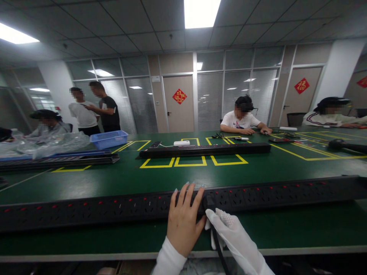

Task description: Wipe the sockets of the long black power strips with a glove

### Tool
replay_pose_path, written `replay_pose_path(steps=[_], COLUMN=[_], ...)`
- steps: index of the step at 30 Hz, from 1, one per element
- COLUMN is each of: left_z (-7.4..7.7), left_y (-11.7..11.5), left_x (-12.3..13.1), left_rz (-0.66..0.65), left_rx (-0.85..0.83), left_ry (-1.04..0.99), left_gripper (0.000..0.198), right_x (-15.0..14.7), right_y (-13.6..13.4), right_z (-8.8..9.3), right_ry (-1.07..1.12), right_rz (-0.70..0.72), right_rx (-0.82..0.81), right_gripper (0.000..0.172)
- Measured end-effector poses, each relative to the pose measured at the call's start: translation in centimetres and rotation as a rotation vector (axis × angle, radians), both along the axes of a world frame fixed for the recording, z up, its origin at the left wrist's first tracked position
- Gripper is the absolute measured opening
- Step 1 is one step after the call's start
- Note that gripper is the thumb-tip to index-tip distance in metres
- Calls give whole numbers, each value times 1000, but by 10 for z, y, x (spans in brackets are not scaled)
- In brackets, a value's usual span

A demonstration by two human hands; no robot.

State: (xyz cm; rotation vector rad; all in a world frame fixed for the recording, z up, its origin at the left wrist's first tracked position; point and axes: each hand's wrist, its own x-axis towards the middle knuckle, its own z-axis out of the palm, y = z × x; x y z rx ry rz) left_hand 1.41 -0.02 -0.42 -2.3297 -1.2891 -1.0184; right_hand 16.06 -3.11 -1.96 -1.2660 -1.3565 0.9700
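Observation:
A long black power strip with many sockets and small red switches lies across the near part of the green table. My left hand, bare, rests on its middle, fingers stretched over the sockets and thumb at the near side. Just right of it, my right hand wears a white glove and is closed on a black plug. The plug sits against a socket of the strip; how deep it is in, I cannot tell. A black cord runs from it down past the table edge.
Farther back lie more black strips with a white device behind them. To the left are a blue basket, plastic wrap and stacked dark strips. Yellow tape marks the table. Several people are around the table.

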Motion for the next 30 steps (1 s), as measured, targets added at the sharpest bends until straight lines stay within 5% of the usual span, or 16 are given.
replay_pose_path(steps=[30], left_z=[-2], left_y=[1], left_x=[0], left_rz=[36], left_rx=[83], left_ry=[34], left_gripper=[67], right_x=[0], right_y=[-3], right_z=[5], right_ry=[-65], right_rz=[-40], right_rx=[-10], right_gripper=[62])
